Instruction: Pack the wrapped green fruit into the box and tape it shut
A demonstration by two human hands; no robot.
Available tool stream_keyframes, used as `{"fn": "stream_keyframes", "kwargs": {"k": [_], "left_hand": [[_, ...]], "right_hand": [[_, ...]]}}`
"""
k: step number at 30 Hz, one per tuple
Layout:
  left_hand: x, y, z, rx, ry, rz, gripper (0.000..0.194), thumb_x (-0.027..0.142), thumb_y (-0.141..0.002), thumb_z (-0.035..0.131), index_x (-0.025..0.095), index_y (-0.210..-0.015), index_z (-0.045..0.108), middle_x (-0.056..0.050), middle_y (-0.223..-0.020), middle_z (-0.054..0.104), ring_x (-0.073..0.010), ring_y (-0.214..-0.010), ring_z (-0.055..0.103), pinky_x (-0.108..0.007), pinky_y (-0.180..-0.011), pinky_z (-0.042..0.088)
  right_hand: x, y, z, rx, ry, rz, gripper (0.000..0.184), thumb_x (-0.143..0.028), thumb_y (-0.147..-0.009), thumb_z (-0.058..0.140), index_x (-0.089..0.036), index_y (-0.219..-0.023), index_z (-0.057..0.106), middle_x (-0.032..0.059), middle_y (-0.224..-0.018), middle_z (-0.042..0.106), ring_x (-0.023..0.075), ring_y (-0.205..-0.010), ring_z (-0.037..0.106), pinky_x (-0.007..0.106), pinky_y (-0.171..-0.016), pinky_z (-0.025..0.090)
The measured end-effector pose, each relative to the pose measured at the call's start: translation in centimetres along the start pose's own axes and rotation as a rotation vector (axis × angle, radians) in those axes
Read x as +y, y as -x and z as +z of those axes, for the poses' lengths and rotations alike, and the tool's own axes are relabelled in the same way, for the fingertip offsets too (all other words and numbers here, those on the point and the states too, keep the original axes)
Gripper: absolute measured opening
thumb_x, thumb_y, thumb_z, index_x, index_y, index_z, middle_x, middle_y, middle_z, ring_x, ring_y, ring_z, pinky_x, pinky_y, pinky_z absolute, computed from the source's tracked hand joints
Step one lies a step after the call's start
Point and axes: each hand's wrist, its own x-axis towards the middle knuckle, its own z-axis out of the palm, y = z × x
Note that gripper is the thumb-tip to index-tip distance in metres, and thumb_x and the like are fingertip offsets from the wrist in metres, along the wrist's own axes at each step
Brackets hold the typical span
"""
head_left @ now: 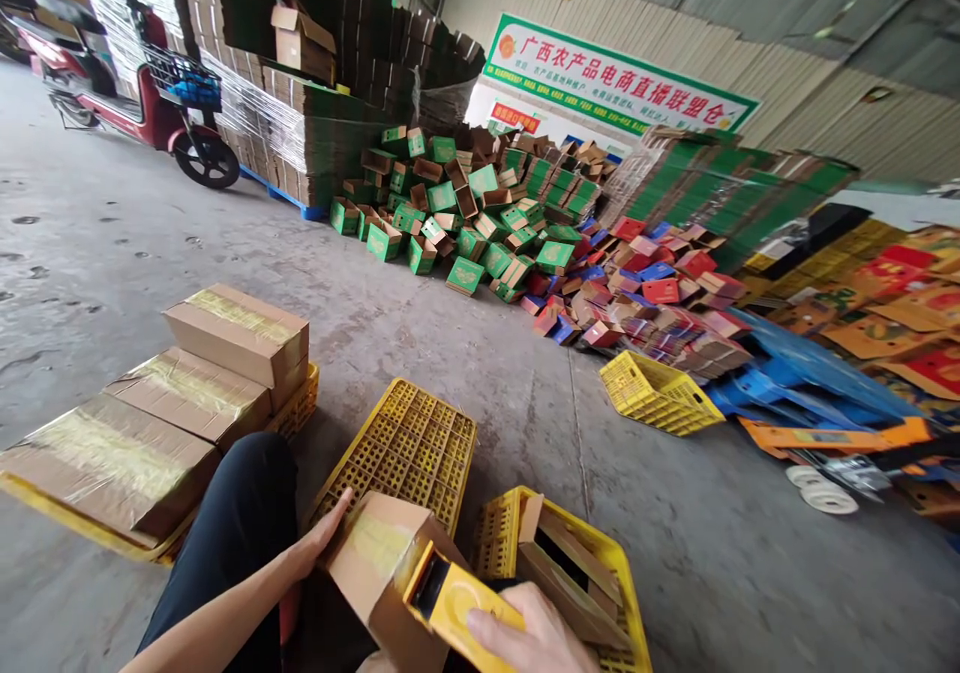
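Yellow in colour, a handheld tool [466, 601] is gripped by the right hand [529, 625], its front end held at the right edge of a taped cardboard box [379, 551]; whether they touch cannot be told. The box is tilted in front of the left hand's [324, 543] side, where its surface is met by an open palm, the fingers extended. Beyond it, a yellow lattice crate [411, 440] is seen on the concrete floor [525, 393]. An open carton [574, 603] is held in the right-hand crate [631, 575]; sealed boxes [184, 393] are carried by the left-hand crate [306, 400].
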Motion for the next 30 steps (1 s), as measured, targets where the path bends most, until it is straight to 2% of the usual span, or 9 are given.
{"fn": "stream_keyframes", "kwargs": {"k": [2, 4, 5, 9, 12, 15, 20, 26, 30], "left_hand": [[1.7, 0.4, -0.7, 0.098, 0.0, -0.041, 0.095, 0.087, -0.093, 0.02, 0.02, -0.152, 0.055, -0.015, -0.151, 0.06, -0.0369, -0.147, 0.048, -0.051, -0.12, 0.042], [4.3, 1.1, -2.0, 0.206, 0.022, 0.019, 0.095, 0.081, -0.097, 0.014, 0.015, -0.157, 0.047, -0.015, -0.163, 0.045, -0.0343, -0.155, 0.034, -0.048, -0.129, 0.028], [5.8, 1.6, -2.8, 0.206, 0.037, 0.086, 0.092, 0.077, -0.1, 0.013, 0.014, -0.159, 0.044, -0.015, -0.166, 0.04, -0.0326, -0.157, 0.032, -0.047, -0.13, 0.024], [11.6, 4.3, -5.8, -0.045, -0.019, 0.497, 0.068, 0.056, -0.107, 0.031, 0.019, -0.163, 0.038, -0.008, -0.173, 0.024, -0.0303, -0.161, 0.019, -0.048, -0.132, 0.016], [13.9, 5.7, -7.1, -0.286, -0.162, 0.658, 0.07, 0.036, -0.101, 0.044, 0.021, -0.167, 0.027, -0.004, -0.173, 0.025, -0.029, -0.163, 0.006, -0.051, -0.132, 0.003], [14.1, 5.8, -8.3, -0.392, -0.283, 0.62, 0.086, 0.025, -0.091, 0.05, 0.022, -0.169, 0.015, -0.001, -0.175, 0.019, -0.0296, -0.163, -0.005, -0.055, -0.13, -0.007], [12.8, 4.9, -9.1, -0.373, -0.427, 0.58, 0.092, 0.024, -0.086, 0.053, 0.022, -0.17, 0.015, -0.003, -0.176, -0.002, -0.0375, -0.161, -0.007, -0.058, -0.13, 0.005], [11.5, 4.6, -7.5, -0.308, -0.574, 0.782, 0.081, 0.039, -0.098, 0.049, 0.022, -0.17, 0.015, -0.004, -0.177, 0.009, -0.0361, -0.162, -0.005, -0.056, -0.132, 0.005], [11.1, 4.7, -7.7, -0.271, -0.646, 0.77, 0.079, 0.048, -0.102, 0.045, 0.024, -0.17, 0.013, -0.004, -0.176, 0.01, -0.0364, -0.162, -0.001, -0.057, -0.131, 0.004]], "right_hand": [[-0.6, -0.7, 0.7, -0.079, -0.125, 0.066, 0.057, -0.074, -0.078, 0.068, -0.02, -0.097, 0.063, 0.0028, -0.074, 0.072, 0.0204, -0.059, 0.069, 0.026, -0.049, 0.049], [-1.2, -1.2, 1.4, -0.115, -0.205, 0.088, 0.057, -0.075, -0.08, 0.066, -0.021, -0.097, 0.059, -0.002, -0.062, 0.067, 0.0168, -0.048, 0.063, 0.023, -0.042, 0.044], [-1.6, -1.5, 1.7, -0.132, -0.214, 0.077, 0.056, -0.075, -0.08, 0.067, -0.021, -0.095, 0.059, -0.003, -0.058, 0.065, 0.0158, -0.047, 0.062, 0.022, -0.042, 0.044], [-3.0, -3.0, 2.6, -0.225, -0.213, -0.006, 0.056, -0.075, -0.082, 0.064, -0.02, -0.087, 0.06, -0.0026, -0.053, 0.062, 0.0149, -0.045, 0.061, 0.021, -0.042, 0.047], [-4.0, -4.0, 3.3, -0.261, -0.241, -0.059, 0.057, -0.075, -0.083, 0.063, -0.019, -0.085, 0.061, -0.0014, -0.055, 0.063, 0.0146, -0.045, 0.062, 0.021, -0.043, 0.048], [-4.4, -4.5, 3.8, -0.26, -0.25, -0.075, 0.058, -0.076, -0.081, 0.065, -0.019, -0.083, 0.063, -0.0021, -0.056, 0.064, 0.0148, -0.048, 0.063, 0.022, -0.045, 0.049], [-3.7, -4.8, 3.9, -0.246, -0.262, -0.071, 0.058, -0.077, -0.081, 0.064, -0.019, -0.085, 0.062, -0.0023, -0.055, 0.063, 0.0148, -0.047, 0.063, 0.022, -0.043, 0.049], [-2.8, -4.5, 4.1, -0.238, -0.265, -0.051, 0.059, -0.077, -0.081, 0.064, -0.018, -0.086, 0.062, -0.0013, -0.055, 0.063, 0.0156, -0.047, 0.064, 0.022, -0.044, 0.05], [-2.8, -4.1, 4.4, -0.262, -0.284, -0.047, 0.059, -0.078, -0.081, 0.063, -0.019, -0.086, 0.061, -0.0003, -0.058, 0.065, 0.0168, -0.05, 0.067, 0.022, -0.046, 0.051]]}}
